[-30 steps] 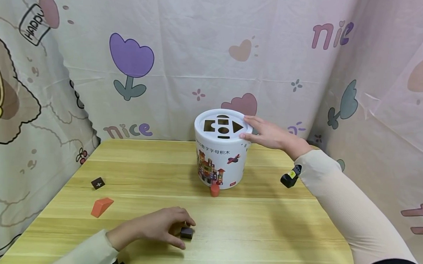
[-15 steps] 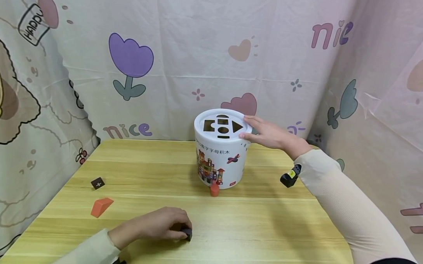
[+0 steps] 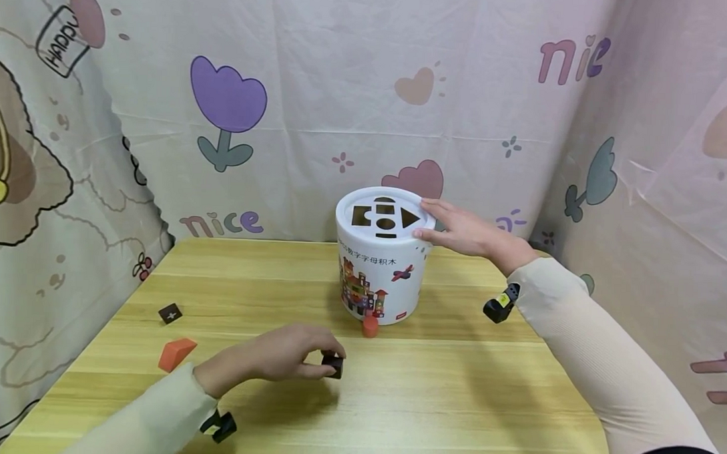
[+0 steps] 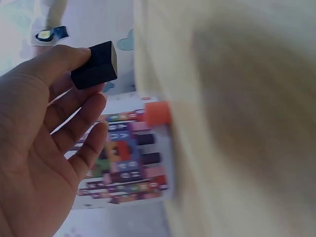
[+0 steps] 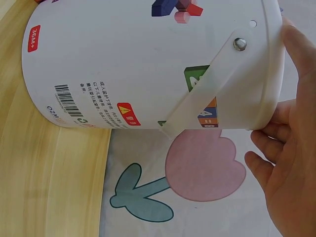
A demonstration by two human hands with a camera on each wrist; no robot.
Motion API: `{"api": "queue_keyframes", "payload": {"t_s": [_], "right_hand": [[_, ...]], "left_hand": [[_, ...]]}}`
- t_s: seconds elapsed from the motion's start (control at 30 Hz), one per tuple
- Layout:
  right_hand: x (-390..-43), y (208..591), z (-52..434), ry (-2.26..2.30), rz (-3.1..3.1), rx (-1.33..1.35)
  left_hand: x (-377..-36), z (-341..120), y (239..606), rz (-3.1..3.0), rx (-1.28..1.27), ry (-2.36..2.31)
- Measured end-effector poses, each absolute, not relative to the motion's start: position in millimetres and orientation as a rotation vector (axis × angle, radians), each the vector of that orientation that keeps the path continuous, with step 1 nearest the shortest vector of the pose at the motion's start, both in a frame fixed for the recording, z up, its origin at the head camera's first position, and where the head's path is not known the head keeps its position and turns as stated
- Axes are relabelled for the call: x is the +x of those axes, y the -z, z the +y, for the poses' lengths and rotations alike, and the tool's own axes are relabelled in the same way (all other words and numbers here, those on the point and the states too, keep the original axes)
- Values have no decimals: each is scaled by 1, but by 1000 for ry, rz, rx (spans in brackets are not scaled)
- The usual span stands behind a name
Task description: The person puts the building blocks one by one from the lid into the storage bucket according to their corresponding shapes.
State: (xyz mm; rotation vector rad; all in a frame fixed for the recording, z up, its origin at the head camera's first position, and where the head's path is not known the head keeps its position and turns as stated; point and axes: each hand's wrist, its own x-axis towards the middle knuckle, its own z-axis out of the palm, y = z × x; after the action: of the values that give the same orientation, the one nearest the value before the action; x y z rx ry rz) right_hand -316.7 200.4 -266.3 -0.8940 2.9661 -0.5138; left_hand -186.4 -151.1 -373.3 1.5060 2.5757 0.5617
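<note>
My left hand (image 3: 283,353) pinches a small dark block (image 3: 334,367) between thumb and fingers, raised over the table. The left wrist view shows the block (image 4: 96,69) held near the thumb tip, the other fingers loosely bent below it. My right hand (image 3: 462,232) rests on the lid edge of a white toy-block bucket (image 3: 391,291), its thumb and fingers spread along the rim. Shaped holes are cut in the lid (image 3: 352,203). In the right wrist view a pale strap handle (image 5: 205,81) hangs from a rivet on the bucket's side.
A small red cylinder (image 3: 370,327) stands right at the bucket's foot. On the table's left side lie a dark tile with a plus sign (image 3: 171,313) and an orange wedge block (image 3: 177,354). A printed curtain (image 3: 319,105) encloses the wooden table (image 3: 453,404) at the back and sides.
My left hand has closed its fingers on the dark block and lifted it off the table, moving toward the bucket. My right hand has stayed on the lid edge.
</note>
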Motion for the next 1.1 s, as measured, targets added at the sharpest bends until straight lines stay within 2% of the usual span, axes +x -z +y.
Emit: {"api": "queue_keyframes", "payload": {"t_s": [0.27, 0.6, 0.83, 1.1], "right_hand": [[-318, 267, 200, 519, 2966, -904], [-319, 269, 201, 528, 2959, -905], [-317, 268, 203, 559, 2955, -881], [-317, 268, 201, 558, 2954, -885]], "left_hand": [[-200, -140, 338, 2610, 1702, -624], [-226, -130, 292, 2689, 1734, -710], [-245, -121, 270, 2719, 1843, -813], [-261, -112, 253, 2805, 1691, -852]]}}
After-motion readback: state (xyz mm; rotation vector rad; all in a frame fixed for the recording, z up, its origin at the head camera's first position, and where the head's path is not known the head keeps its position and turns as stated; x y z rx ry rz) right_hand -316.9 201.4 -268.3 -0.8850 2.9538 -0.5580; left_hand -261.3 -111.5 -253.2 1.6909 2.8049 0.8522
